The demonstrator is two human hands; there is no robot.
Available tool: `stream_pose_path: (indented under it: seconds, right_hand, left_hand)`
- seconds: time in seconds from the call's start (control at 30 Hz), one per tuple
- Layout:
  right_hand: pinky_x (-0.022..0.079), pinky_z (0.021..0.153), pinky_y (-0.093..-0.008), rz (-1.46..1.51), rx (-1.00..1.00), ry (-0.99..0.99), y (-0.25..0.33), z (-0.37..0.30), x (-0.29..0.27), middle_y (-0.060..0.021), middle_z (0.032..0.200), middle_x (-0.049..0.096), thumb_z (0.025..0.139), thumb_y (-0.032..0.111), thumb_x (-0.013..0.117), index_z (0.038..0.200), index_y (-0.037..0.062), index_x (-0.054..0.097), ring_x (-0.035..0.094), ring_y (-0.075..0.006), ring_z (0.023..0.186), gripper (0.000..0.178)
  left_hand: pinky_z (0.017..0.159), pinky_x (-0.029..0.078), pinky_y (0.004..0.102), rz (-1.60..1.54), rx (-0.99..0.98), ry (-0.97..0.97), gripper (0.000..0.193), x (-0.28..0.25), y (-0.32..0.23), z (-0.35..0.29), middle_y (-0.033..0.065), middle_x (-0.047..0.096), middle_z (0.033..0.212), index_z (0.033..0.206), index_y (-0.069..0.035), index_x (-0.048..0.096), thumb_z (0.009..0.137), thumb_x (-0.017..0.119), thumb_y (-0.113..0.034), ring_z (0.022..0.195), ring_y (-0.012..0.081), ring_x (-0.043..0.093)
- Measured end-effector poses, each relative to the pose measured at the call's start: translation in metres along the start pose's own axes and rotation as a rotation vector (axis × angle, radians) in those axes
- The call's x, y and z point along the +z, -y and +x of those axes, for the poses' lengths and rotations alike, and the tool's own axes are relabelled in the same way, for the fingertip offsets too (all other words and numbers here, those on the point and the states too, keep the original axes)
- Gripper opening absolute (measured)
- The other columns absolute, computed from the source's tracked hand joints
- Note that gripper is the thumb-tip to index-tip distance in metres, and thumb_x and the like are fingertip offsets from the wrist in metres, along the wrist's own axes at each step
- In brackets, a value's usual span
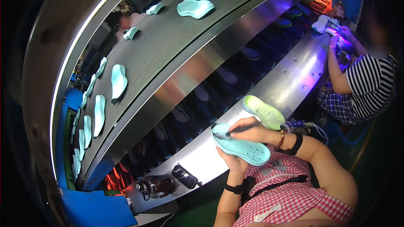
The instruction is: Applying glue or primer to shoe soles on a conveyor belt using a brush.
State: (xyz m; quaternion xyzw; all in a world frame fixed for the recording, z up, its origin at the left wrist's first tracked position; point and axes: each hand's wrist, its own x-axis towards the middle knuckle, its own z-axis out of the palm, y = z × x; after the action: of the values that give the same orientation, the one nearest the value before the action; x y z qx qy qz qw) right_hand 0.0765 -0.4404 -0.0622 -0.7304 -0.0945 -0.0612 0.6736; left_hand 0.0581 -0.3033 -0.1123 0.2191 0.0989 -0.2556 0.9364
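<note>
A light blue shoe sole (248,153) with small holes at one end is held up over the edge of the metal ledge. My left hand (234,162) grips it from below, fingers partly hidden under it. Closed around a slim dark-handled brush (245,128), my right hand (257,133) is over the sole's inner face at the far-left end. The brush tip is smeared by motion, so its contact with the sole is hard to make out. Just beyond my right hand, a pale green sole (264,110) lies on the ledge.
A conveyor belt (147,54) carries several light blue soles and curved pieces. Below it, a dark lower level holds more soles (227,75). A phone (185,176) and a dark jug (158,186) stand on the metal ledge (290,75). At right, another person (366,80) handles shoe parts.
</note>
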Motion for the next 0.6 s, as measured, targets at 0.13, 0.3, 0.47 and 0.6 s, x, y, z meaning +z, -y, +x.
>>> stream_pose_path:
  seconds: [0.13,0.3,0.47,0.6]
  right_hand:
    - [0.047,0.070,-0.0332,-0.278,-0.220,0.310,0.010,-0.022,-0.002,-0.0148,0.082,0.063,0.069,0.015,0.063,0.087,0.0023,0.065,0.061,-0.0272,0.078,0.022]
    - [0.048,0.065,-0.0250,-0.105,0.181,0.613,0.032,-0.034,-0.032,-0.0103,0.080,0.064,0.070,0.012,0.066,0.090,0.0021,0.066,0.061,-0.0162,0.071,0.022]
    - [0.046,0.069,-0.0245,0.074,0.011,0.137,0.034,-0.012,-0.023,-0.0088,0.084,0.063,0.075,0.011,0.066,0.091,0.0020,0.064,0.059,-0.0143,0.077,0.019]
    - [0.046,0.073,-0.0269,0.083,0.016,0.417,0.049,-0.025,-0.020,-0.0095,0.085,0.063,0.073,0.011,0.067,0.090,0.0035,0.066,0.059,-0.0153,0.081,0.018]
  left_hand:
    - [0.091,0.039,0.0414,0.117,0.126,-0.095,0.073,0.000,-0.019,0.000,0.0113,0.048,0.118,0.126,-0.012,0.037,0.082,0.019,-0.067,0.106,0.0282,0.049]
    - [0.082,0.045,0.0439,0.101,0.072,0.135,0.075,-0.011,-0.035,-0.011,0.0130,0.053,0.111,0.123,-0.011,0.041,0.080,0.017,-0.068,0.095,0.0299,0.054]
    - [0.089,0.041,0.0413,-0.005,0.029,0.000,0.072,0.022,-0.011,-0.009,0.0083,0.045,0.123,0.128,-0.012,0.037,0.082,0.022,-0.066,0.106,0.0273,0.048]
    - [0.092,0.038,0.0396,0.059,0.134,0.270,0.069,0.017,-0.021,-0.012,0.0070,0.046,0.122,0.127,-0.012,0.038,0.083,0.023,-0.064,0.108,0.0250,0.047]
